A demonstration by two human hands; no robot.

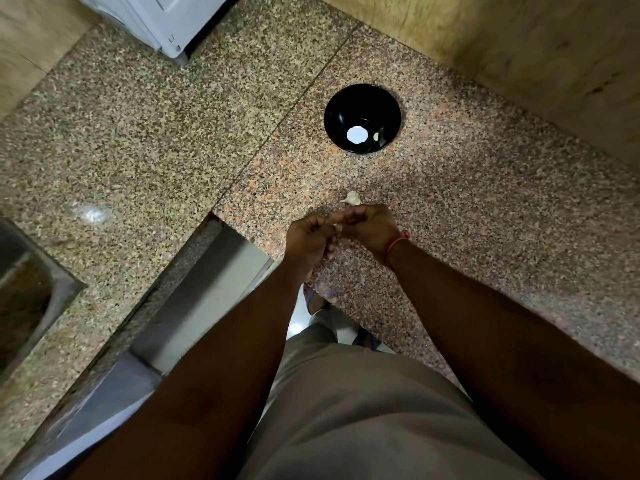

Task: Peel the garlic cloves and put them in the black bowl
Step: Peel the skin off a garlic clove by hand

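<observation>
A black bowl (362,98) stands on the speckled granite counter, with one small pale clove (376,136) inside beside a bright light reflection. Nearer to me, an unpeeled garlic piece (352,198) lies on the counter just beyond my hands. My left hand (309,239) and my right hand (369,227) meet over the counter's front edge, fingers curled, pinching a small garlic clove (335,224) between them. Only a sliver of that clove shows. A red thread circles my right wrist.
The granite counter (173,140) wraps in an L shape. A steel sink (27,289) sits at the far left, a white appliance (166,22) at the back, and a tiled wall (519,46) behind the bowl. A wet patch (91,213) glints left.
</observation>
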